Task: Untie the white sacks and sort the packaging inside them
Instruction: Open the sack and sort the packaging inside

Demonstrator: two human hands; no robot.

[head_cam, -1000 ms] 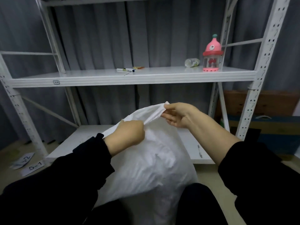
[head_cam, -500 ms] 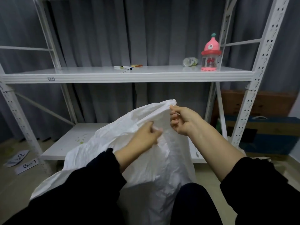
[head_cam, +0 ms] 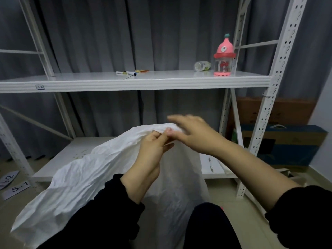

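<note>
A white woven sack stands on the floor between my knees, its loose mouth spread wide toward the left. My left hand reaches up into the mouth and pinches the top edge of the fabric near the peak. My right hand is blurred with motion right beside it; its thumb meets the same edge while its fingers stretch out to the left over the fabric. The inside of the sack is hidden.
A white metal rack stands in front. Its upper shelf holds a pink toy lantern, a fallen clear bottle and pens. Cardboard boxes lean at the right. Paper labels lie on the floor at left.
The sack's mouth has come open and spread leftward. My left hand rose to the top edge and my right hand swung left over it, fingers stretching out.
</note>
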